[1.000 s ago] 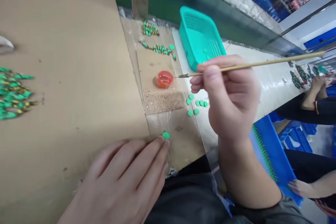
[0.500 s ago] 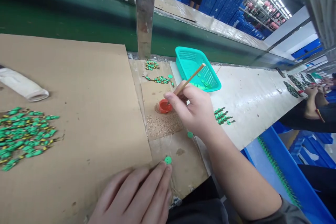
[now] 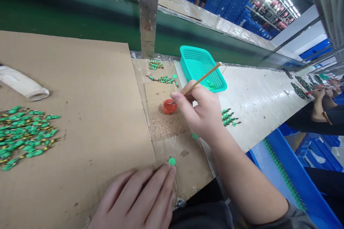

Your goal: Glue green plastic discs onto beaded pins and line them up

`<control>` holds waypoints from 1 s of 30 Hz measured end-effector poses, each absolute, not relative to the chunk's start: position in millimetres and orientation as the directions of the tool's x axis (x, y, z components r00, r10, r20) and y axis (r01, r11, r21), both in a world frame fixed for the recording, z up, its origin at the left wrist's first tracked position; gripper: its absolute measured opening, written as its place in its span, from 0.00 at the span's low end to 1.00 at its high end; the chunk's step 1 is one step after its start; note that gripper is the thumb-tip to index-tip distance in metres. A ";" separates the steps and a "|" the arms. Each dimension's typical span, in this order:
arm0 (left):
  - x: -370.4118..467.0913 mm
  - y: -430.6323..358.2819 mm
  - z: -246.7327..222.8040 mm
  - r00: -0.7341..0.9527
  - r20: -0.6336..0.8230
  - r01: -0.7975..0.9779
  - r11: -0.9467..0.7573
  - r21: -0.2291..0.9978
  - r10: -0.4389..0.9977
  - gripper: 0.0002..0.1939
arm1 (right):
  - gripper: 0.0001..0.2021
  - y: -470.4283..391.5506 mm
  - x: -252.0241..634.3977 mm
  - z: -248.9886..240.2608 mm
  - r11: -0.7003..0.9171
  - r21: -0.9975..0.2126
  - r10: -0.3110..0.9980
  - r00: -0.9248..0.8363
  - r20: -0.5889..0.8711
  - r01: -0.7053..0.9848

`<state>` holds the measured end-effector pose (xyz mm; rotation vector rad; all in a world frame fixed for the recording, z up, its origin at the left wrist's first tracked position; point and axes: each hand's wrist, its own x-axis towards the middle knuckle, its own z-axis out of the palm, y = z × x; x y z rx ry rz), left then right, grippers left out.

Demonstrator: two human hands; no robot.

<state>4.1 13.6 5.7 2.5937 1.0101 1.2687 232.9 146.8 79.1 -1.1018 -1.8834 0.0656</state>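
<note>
On a long pale counter [image 3: 255, 96] partly covered with brown cardboard [image 3: 102, 89], the right hand [image 3: 200, 109] grips a thin wooden stick [image 3: 205, 76], its tip at a small round red cup [image 3: 169, 106].
The left hand [image 3: 139, 196] has its fingertips against a flat round green disc [image 3: 172, 161], nearer the body than the cup.

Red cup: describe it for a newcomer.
Start at the teal basket, then go left and nearer the wearer, onto the brown board. The red cup stands there, small, round and open, at the tip of the stick in the right hand. Red and hollow, it differs from the flat green discs.
</note>
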 end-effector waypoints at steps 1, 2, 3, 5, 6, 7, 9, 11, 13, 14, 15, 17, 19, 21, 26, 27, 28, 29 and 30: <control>3.6 13.3 6.7 0.451 0.662 0.522 -0.779 0.348 0.598 0.13 | 0.20 141.4 232.8 80.9 0.591 -0.459 0.710 -0.158 0.686 0.663; 2.6 12.5 7.8 0.467 0.649 0.519 -0.780 0.350 0.602 0.13 | 0.19 133.9 232.7 82.2 0.589 -0.471 0.709 -0.140 0.691 0.657; 1.2 11.3 8.8 0.492 0.626 0.514 -0.783 0.351 0.604 0.14 | 0.17 124.1 232.5 82.6 0.588 -0.492 0.708 -0.115 0.697 0.642; -2.6 7.7 10.4 0.545 0.565 0.515 -0.779 0.357 0.619 0.15 | 0.12 99.0 231.6 79.8 0.583 -0.558 0.718 -0.052 0.694 0.590; -4.7 5.5 10.8 0.567 0.534 0.518 -0.775 0.360 0.627 0.16 | 0.10 84.8 231.0 76.5 0.580 -0.593 0.727 -0.026 0.686 0.558; -6.8 3.2 11.0 0.581 0.507 0.523 -0.770 0.366 0.636 0.16 | 0.09 70.4 230.2 72.3 0.573 -0.626 0.741 -0.008 0.672 0.528; -10.5 -1.2 10.4 0.599 0.467 0.531 -0.759 0.376 0.650 0.18 | 0.07 44.5 228.1 62.2 0.571 -0.665 0.761 -0.005 0.649 0.480; -13.2 -4.5 9.1 0.597 0.448 0.539 -0.746 0.390 0.666 0.19 | 0.06 26.3 225.8 52.4 0.583 -0.673 0.764 -0.025 0.645 0.456; -15.1 -6.6 7.5 0.589 0.431 0.548 -0.730 0.409 0.683 0.21 | 0.07 17.2 223.7 45.4 0.583 -0.673 0.768 -0.038 0.640 0.455; -15.8 -7.2 6.7 0.587 0.427 0.546 -0.726 0.419 0.688 0.21 | 0.07 15.5 222.9 43.3 0.581 -0.673 0.771 -0.047 0.635 0.457; -16.3 -7.6 6.1 0.583 0.429 0.541 -0.723 0.429 0.690 0.21 | 0.07 15.0 222.3 42.1 0.582 -0.672 0.774 -0.058 0.631 0.457; -16.8 -8.0 5.7 0.581 0.424 0.537 -0.718 0.442 0.695 0.20 | 0.09 15.9 221.9 41.7 0.587 -0.671 0.778 -0.086 0.623 0.454; -16.9 -8.0 6.3 0.578 0.422 0.532 -0.715 0.454 0.698 0.19 | 0.09 17.1 221.9 42.7 0.590 -0.669 0.782 -0.115 0.612 0.452; -16.6 -7.7 7.9 0.576 0.425 0.529 -0.714 0.458 0.699 0.17 | 0.10 17.6 222.0 43.8 0.583 -0.669 0.789 -0.128 0.600 0.461; -16.4 -6.5 12.8 0.592 0.433 0.517 -0.732 0.443 0.680 0.19 | 0.11 17.7 221.7 44.8 0.579 -0.662 0.796 -0.153 0.586 0.476; -16.5 -6.4 13.2 0.598 0.429 0.514 -0.735 0.442 0.677 0.19 | 0.11 17.7 221.7 44.9 0.580 -0.660 0.796 -0.160 0.584 0.477; -16.4 -6.3 13.4 0.599 0.428 0.514 -0.735 0.443 0.677 0.19 | 0.11 17.6 221.8 45.0 0.578 -0.661 0.798 -0.162 0.581 0.479; -16.2 -6.3 13.2 0.599 0.425 0.514 -0.733 0.445 0.679 0.19 | 0.11 17.6 221.9 45.1 0.575 -0.662 0.801 -0.164 0.576 0.481; -16.0 -6.3 12.7 0.599 0.423 0.515 -0.732 0.447 0.680 0.20 | 0.12 17.4 222.0 45.2 0.571 -0.663 0.804 -0.166 0.571 0.484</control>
